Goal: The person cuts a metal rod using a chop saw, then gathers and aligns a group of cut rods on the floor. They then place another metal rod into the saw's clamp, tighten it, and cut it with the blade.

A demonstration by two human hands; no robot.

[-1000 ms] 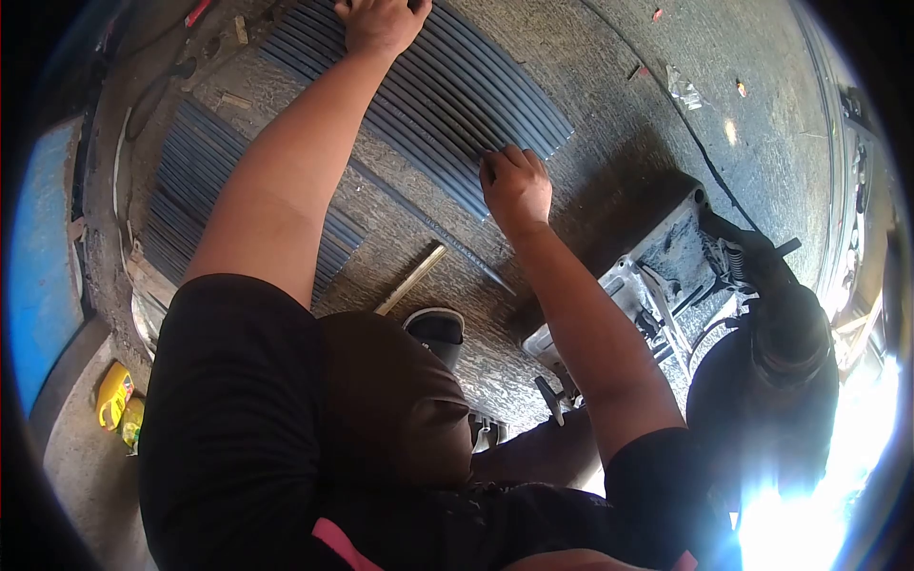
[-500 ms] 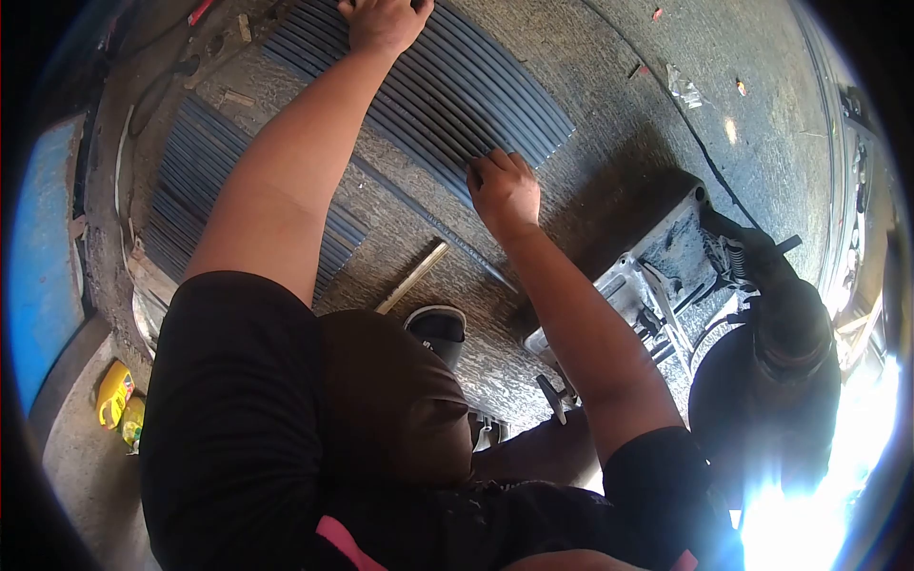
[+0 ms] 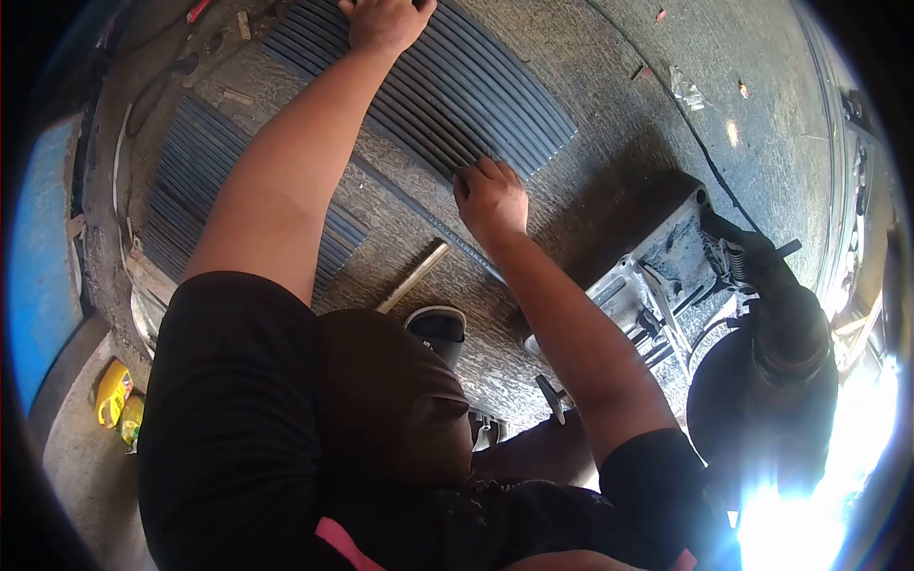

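Observation:
Dark grey metal rods (image 3: 447,100) lie side by side in a wide sheet on the rough floor. At the upper edge of the view, my left hand (image 3: 386,27) rests over the rods with thumb and fingers apart; its fingertips are partly cut off. My right hand (image 3: 495,200) is closed at the near edge of the sheet, its curled fingers on the end of the nearest rod. One separate rod (image 3: 419,211) lies apart on the floor, running toward my right forearm. A second group of rods (image 3: 205,162) is partly hidden behind my left arm.
A short wooden-looking stick (image 3: 414,276) lies near my sandalled foot (image 3: 438,328). On the right stands a metal machine with a vise-like base (image 3: 657,276). A dark cable (image 3: 700,143) crosses the floor, near a crumpled wrapper (image 3: 685,88). Yellow packets (image 3: 114,395) lie at left.
My right hand has moved slightly left and down toward me, along the near edge of the rods. My left hand has hardly moved.

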